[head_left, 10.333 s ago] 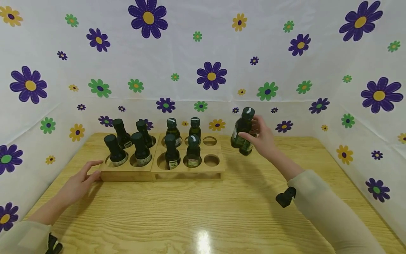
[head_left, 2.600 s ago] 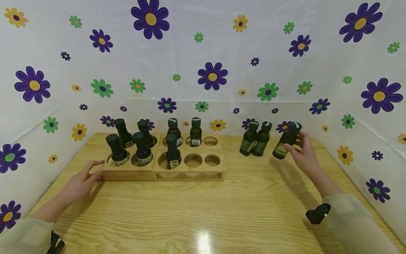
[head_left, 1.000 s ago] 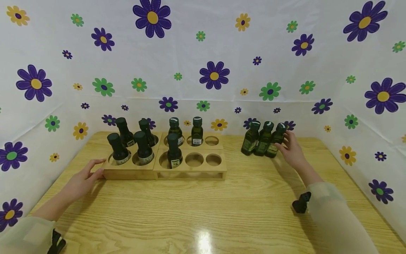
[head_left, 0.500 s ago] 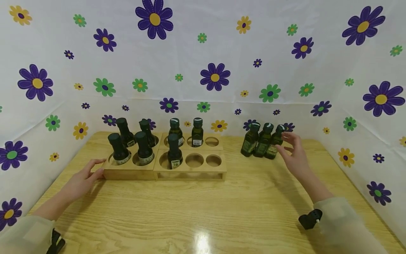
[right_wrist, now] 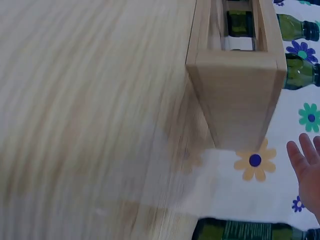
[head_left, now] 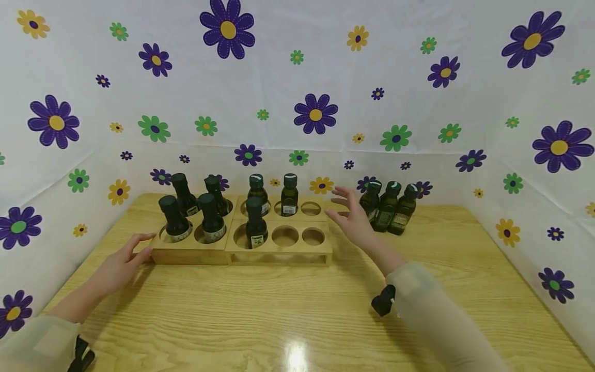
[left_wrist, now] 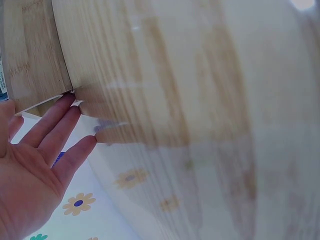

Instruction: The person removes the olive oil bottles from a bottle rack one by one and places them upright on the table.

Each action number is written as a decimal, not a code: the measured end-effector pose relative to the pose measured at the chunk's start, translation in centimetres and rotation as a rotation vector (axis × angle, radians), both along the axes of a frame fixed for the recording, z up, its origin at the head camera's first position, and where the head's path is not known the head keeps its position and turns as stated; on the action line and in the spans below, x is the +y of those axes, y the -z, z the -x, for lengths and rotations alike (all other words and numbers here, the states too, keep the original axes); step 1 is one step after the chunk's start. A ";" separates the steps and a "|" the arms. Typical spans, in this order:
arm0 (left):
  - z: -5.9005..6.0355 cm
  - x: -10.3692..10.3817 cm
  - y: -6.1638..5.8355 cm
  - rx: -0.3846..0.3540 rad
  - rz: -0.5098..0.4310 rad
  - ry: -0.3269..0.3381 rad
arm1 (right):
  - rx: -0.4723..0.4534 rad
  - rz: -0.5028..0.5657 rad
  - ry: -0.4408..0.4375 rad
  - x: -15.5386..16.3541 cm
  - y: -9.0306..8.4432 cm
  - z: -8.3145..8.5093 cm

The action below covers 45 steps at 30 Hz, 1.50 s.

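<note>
My left hand (head_left: 117, 264) rests on the left end of the long wooden bottle rack (head_left: 189, 257), its fingers fairly straight in the left wrist view. Several dark long-necked bottles (head_left: 212, 225) stand in the rack's left part. The right part holds one more such bottle (head_left: 256, 223) in front and two small green oil bottles (head_left: 289, 196) behind. My right hand (head_left: 354, 219) holds nothing and hovers by the rack's right end, fingers spread. Behind it, three small green oil bottles (head_left: 403, 211) stand side by side on the table; the hand partly covers the leftmost.
A light wooden table (head_left: 260, 310) lies under everything. White cloth with printed flowers (head_left: 321, 62) hangs close behind the rack and along both sides.
A small oil bottle has left the rack's front row. My right hand set the third bottle beside the other two, let go and moved left to the rack. My left hand stayed put.
</note>
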<state>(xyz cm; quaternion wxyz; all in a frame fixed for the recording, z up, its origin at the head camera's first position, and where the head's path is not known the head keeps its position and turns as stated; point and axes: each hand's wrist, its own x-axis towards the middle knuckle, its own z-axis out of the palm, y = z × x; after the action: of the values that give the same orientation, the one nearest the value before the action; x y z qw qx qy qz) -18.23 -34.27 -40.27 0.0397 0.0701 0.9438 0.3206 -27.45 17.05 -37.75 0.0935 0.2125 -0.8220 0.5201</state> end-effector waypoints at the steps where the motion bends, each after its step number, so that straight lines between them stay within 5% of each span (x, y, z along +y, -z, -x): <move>1: 0.0 0.0 0.0 0.001 0.000 0.001 | -0.018 0.005 -0.008 -0.8 0.1 0.4; 9: 0.0 -0.1 0.4 0.013 0.000 0.003 | -0.127 0.045 -0.037 -5.4 1.0 2.5; 20: 0.2 -0.1 0.5 0.013 0.014 -0.005 | -0.118 0.037 -0.026 -8.4 1.4 3.5; 45: 0.2 -0.2 0.2 0.009 0.021 -0.011 | -0.060 0.035 0.059 -9.6 1.6 3.4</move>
<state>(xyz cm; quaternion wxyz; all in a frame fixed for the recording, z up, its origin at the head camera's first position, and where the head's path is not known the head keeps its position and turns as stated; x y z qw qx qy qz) -18.46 -34.45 -40.45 0.0343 0.0662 0.9476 0.3106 -30.84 7.43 -39.38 0.0880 0.1708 -0.8210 0.5376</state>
